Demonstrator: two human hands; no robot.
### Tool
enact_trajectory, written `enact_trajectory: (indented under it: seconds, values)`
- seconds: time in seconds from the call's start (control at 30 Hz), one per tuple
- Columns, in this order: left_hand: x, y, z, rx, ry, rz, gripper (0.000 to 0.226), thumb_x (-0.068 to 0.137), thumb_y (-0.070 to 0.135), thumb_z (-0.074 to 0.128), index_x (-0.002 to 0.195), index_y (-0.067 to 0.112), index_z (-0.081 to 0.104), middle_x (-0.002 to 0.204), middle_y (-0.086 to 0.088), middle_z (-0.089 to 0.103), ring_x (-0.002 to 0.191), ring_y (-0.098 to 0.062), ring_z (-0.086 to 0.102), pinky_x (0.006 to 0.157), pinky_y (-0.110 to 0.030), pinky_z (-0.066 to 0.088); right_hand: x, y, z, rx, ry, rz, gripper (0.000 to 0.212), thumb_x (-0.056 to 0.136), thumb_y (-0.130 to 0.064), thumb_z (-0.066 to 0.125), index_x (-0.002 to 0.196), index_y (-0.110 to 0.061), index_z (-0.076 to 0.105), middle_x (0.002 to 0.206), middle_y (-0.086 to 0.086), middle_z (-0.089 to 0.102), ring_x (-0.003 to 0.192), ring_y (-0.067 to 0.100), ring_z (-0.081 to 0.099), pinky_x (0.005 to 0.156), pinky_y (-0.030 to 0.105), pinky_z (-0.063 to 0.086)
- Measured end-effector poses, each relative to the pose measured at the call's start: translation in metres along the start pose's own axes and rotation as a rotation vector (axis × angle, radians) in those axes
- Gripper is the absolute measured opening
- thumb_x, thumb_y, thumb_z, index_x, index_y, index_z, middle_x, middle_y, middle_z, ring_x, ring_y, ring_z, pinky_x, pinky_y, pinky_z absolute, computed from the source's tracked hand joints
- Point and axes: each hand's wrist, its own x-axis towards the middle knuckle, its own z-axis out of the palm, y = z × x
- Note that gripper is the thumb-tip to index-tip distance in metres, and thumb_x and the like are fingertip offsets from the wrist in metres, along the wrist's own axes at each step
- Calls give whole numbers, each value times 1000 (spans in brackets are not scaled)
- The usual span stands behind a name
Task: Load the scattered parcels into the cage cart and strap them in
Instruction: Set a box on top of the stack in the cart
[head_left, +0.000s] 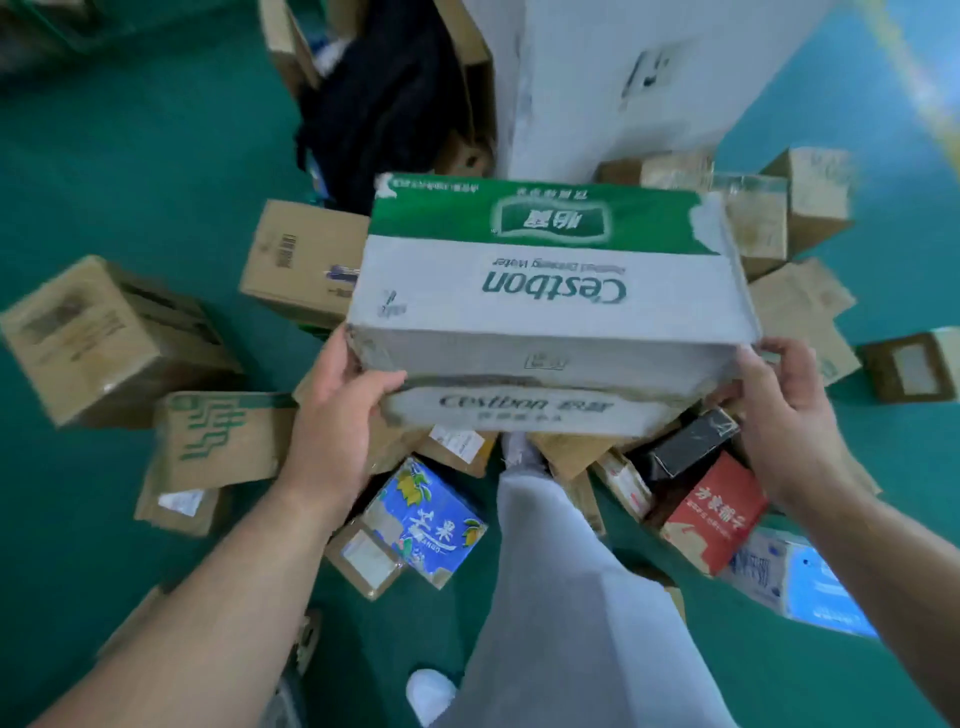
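Note:
I hold a white and green Cestbon water carton up in front of me, above the floor. My left hand grips its near left corner, thumb on the near face. My right hand grips its near right corner with the fingers curled under. Beneath it, many parcels lie scattered on the green floor: brown cartons, a green-printed carton, a blue mango-print box, a red box and a black box. No cage cart or strap is in view.
A tall white carton stands behind the pile. Dark cloth hangs out of an open brown box at the back. My legs in light trousers stand among the parcels. A yellow floor line runs at the far right.

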Motion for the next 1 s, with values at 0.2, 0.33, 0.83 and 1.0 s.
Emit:
enact_trajectory:
  seconds: [0.2,0.33,0.83,1.0]
  values:
    - [-207,11,-88,-217,26,66,44,96,12,42,135,13,62,128,-8,71,117,-23,68,91,-34,55,-160,-17,-50,412,-273,-101,55,98,-4,40,140,-39,51,129,-16,67,96,1,69,72,24,55]
    - [-345,-17,-128,-326,-6,43,51,104,4,32,149,22,48,139,-3,65,124,-22,65,94,-38,57,-253,15,-63,264,-402,-150,44,95,-17,57,133,-38,58,117,-11,71,98,17,73,77,39,58]
    - [-605,-179,-132,-825,637,-474,43,102,24,44,131,1,65,125,-29,67,115,-46,65,103,-57,50,-361,85,-13,21,-1124,238,55,97,-18,62,137,-55,52,130,7,70,113,43,68,97,67,50]
    - [-676,-205,-150,-768,809,-548,37,99,32,50,109,6,74,100,-23,75,85,-39,74,73,-42,60,-413,116,20,-186,-1239,192,80,54,-31,88,129,-29,60,119,7,74,112,35,70,106,62,46]
